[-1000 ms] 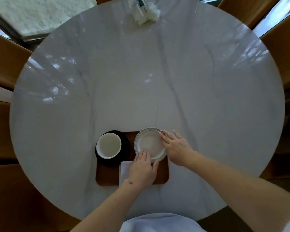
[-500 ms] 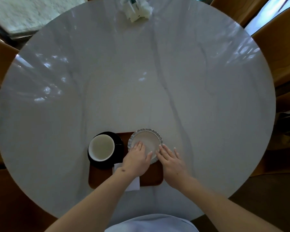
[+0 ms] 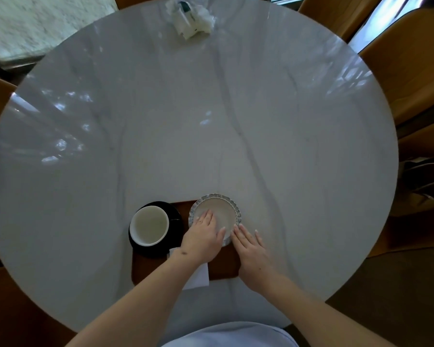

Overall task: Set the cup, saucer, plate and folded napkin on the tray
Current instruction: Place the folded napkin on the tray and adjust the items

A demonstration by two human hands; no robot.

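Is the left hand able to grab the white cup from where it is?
Probably yes: the left hand lies flat on the scalloped plate, beside the white cup, nothing between them.

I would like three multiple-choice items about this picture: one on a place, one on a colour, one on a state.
1. Where does the cup stand?
A. on the black saucer
B. on the plate
C. on the bare table

2. What colour is the tray?
A. white
B. brown
C. green

3. How does the left hand lie?
A. in a fist
B. flat, fingers on the plate
C. round the cup

Answers:
1 A: the black rim rings the cup.
2 B: the wood shows brown.
3 B: straight fingers rest on the plate.
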